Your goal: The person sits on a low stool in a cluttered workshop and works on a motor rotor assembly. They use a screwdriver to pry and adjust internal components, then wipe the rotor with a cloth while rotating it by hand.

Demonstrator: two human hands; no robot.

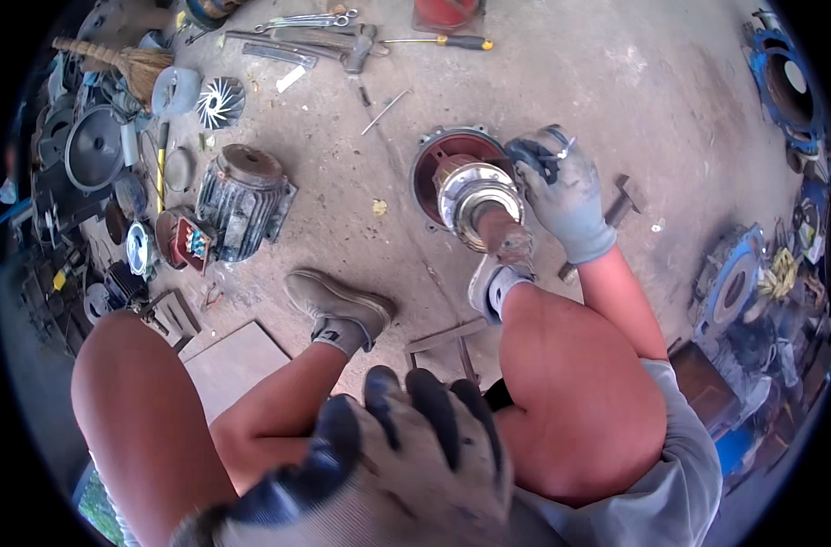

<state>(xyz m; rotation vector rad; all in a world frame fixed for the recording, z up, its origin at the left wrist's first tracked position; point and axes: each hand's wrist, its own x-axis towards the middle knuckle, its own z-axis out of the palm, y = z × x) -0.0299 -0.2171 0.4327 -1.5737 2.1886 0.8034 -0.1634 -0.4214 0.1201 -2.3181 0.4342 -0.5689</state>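
Note:
Close to the camera at the bottom, my left hand [406, 456] wears a grey-brown glove with dark fingertips. Its fingers are spread and nothing shows in them. My right hand [561, 191], in a grey glove, is beside a shaft assembly with a shiny bearing ring [482, 196]. The fingers are curled, and a small thin pale piece [568, 146] sticks out near them, too small to name. The assembly rises from a round flanged housing [424, 173], red inside. A rusty shaft end [506, 237] points toward me, by my right shoe [488, 290].
A ribbed motor body [242, 201] and a bladed fan [220, 102] stand left. A hammer [361, 47], wrenches [315, 20] and a screwdriver [443, 41] lie at the far side. Another hammer [625, 196] is right of my hand. Blue flanged parts [732, 287] crowd the right.

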